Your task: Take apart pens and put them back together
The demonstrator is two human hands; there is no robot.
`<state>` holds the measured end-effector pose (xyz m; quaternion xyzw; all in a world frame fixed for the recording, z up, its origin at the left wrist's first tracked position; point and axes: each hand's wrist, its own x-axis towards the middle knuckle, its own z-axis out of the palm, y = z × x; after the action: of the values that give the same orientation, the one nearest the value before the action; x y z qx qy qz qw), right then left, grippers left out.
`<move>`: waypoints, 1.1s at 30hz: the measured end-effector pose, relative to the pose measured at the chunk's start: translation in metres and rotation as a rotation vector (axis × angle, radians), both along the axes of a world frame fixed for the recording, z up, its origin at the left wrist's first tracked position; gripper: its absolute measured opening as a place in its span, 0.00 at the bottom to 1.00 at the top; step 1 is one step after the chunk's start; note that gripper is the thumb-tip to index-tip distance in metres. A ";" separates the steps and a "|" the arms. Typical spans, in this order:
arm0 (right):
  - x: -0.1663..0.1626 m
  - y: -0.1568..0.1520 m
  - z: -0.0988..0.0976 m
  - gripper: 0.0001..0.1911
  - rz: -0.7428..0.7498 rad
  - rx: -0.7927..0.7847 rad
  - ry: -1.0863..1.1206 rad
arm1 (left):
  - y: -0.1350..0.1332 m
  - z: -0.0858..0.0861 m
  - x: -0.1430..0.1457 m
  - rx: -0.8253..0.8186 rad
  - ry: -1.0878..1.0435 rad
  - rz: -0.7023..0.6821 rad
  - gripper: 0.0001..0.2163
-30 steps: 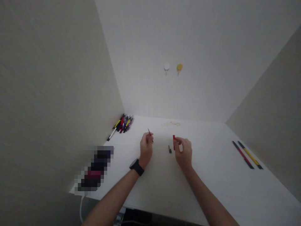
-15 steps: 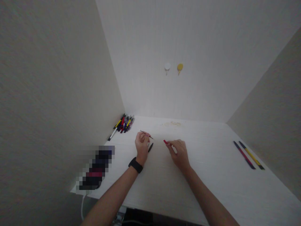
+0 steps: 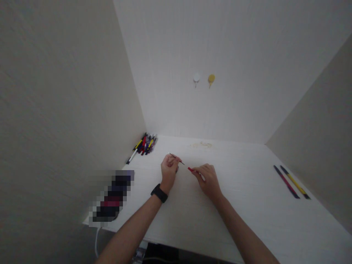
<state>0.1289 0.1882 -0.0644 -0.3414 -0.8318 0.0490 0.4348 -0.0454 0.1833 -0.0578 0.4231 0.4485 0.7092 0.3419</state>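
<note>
My left hand (image 3: 168, 171), with a black watch (image 3: 159, 193) on its wrist, pinches a thin pen refill (image 3: 182, 162). The refill slants, its dark tip pointing down to the right. Across a small gap, my right hand (image 3: 209, 180) grips a red pen barrel (image 3: 190, 169) between thumb and fingers; most of the barrel is hidden in the hand. The red end points at the refill's tip, and the two are apart. A dark pen piece (image 3: 176, 169) lies by my left hand, mostly covered by it.
A pile of pens (image 3: 144, 145) in several colours lies in the back left corner of the white table (image 3: 242, 161). To the right lie a red-and-black pen (image 3: 286, 182) and a yellow-and-black pen (image 3: 295, 182). A pixelated object (image 3: 112, 198) with a white cable (image 3: 96, 242) is at the left edge.
My left hand has moved a little right with the refill, covering most of the dark piece. My right hand has brought the red barrel slightly left and down, narrowing the gap.
</note>
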 end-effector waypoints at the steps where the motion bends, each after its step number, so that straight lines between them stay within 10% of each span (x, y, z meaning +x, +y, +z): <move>1: 0.000 0.000 0.000 0.09 0.001 0.001 -0.003 | 0.000 0.000 0.000 -0.003 0.007 -0.007 0.13; 16: -0.001 -0.001 0.002 0.08 -0.012 -0.008 0.038 | -0.008 0.002 0.004 -0.003 0.235 -0.161 0.19; 26: 0.002 0.001 -0.001 0.08 -0.161 -0.152 0.392 | 0.007 -0.015 -0.009 -0.017 0.196 0.421 0.14; 33: 0.007 0.001 0.006 0.06 -0.236 0.046 0.319 | 0.011 -0.027 -0.020 -0.319 0.517 0.333 0.05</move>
<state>0.1362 0.1889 -0.0586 -0.4144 -0.7075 0.0323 0.5716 -0.0656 0.1946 -0.0851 0.4508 0.6883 0.5458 0.1584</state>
